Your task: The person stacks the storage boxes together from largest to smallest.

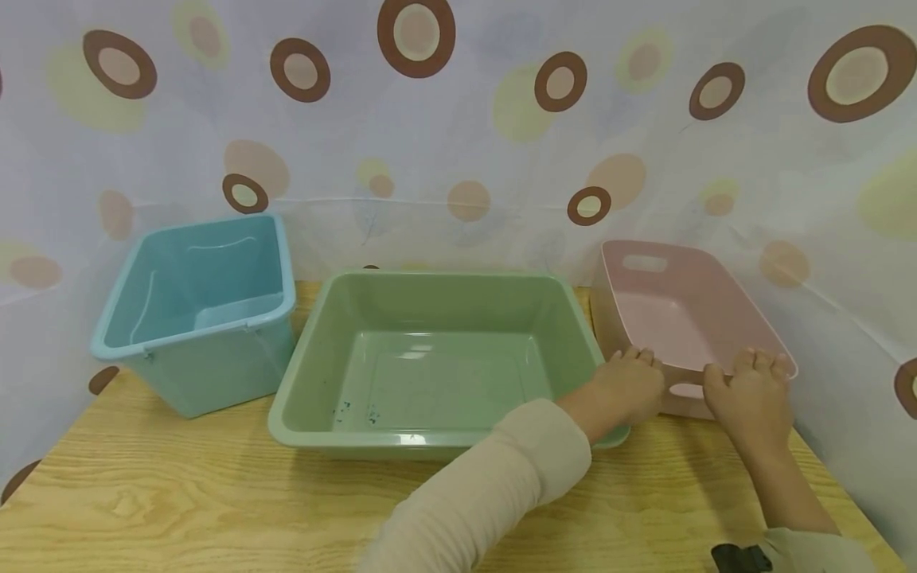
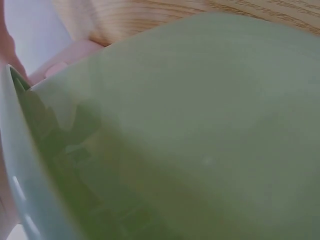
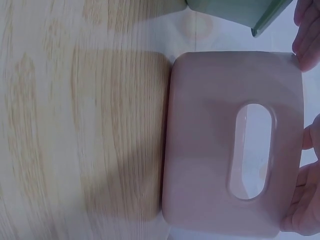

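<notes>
Wooden table (image 1: 215, 493) extends in front of green basin (image 1: 451, 439). Blue bin (image 1: 215, 366) just beside basin's left rim. Pink bin (image 1: 662, 318) just right of basin, near table's right edge. Left hand (image 1: 626, 386), right hand (image 1: 752, 402): fingers curled, gripping pink bin's near rim.

a light-blue bin (image 1: 215, 370) stands on the left part of the table, its opening facing up; two small notches interrupt its front rim; curved ridges mark its inner walls; a wide, shallow green basin (image 1: 444, 298) sits just beside it, at mid-table; small dark flecks (image 1: 372, 415) lie on the basin floor, toward the front left; the table (image 1: 179, 493) has a yellowish wood-grain surface; a pale cloth backdrop (image 1: 458, 135) hangs behind, printed with brown rings and peach and yellow-green ovals.
</notes>
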Action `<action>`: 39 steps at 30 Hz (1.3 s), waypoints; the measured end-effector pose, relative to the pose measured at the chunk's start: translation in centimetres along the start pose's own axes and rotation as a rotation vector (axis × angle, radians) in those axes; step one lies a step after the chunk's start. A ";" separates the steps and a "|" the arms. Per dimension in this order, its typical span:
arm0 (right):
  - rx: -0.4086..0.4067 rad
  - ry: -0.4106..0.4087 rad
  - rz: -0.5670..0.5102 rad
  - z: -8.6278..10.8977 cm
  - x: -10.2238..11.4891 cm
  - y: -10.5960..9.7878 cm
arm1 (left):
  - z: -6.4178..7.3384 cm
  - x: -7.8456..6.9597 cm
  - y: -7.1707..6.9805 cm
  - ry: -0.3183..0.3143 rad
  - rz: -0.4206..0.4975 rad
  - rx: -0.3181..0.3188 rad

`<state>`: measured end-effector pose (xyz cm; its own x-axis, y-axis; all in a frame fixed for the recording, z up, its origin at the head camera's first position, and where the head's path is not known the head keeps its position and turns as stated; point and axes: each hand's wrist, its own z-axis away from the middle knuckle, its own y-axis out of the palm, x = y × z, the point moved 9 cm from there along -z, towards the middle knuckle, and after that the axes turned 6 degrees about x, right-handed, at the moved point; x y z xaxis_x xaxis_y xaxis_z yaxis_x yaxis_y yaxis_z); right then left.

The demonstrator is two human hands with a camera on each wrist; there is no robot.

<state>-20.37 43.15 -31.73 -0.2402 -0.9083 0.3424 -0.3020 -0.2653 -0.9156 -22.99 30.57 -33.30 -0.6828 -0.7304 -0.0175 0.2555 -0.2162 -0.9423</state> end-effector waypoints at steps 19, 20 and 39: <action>0.055 -0.125 -0.012 -0.3 -0.9 0.2 | 0.7 -0.8 0.2 0.061 -0.130 0.024; 0.063 -0.141 -0.018 -0.3 -0.9 0.2 | 0.8 -0.8 0.2 0.065 -0.125 0.022; 0.109 -0.159 -0.106 -0.6 -2.5 0.2 | 0.6 -1.9 0.7 0.095 -0.109 0.018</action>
<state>-20.40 45.59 -32.66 -0.0611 -0.9109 0.4080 -0.2143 -0.3872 -0.8967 -21.11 31.43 -33.69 -0.7685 -0.6377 0.0521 0.1882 -0.3031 -0.9342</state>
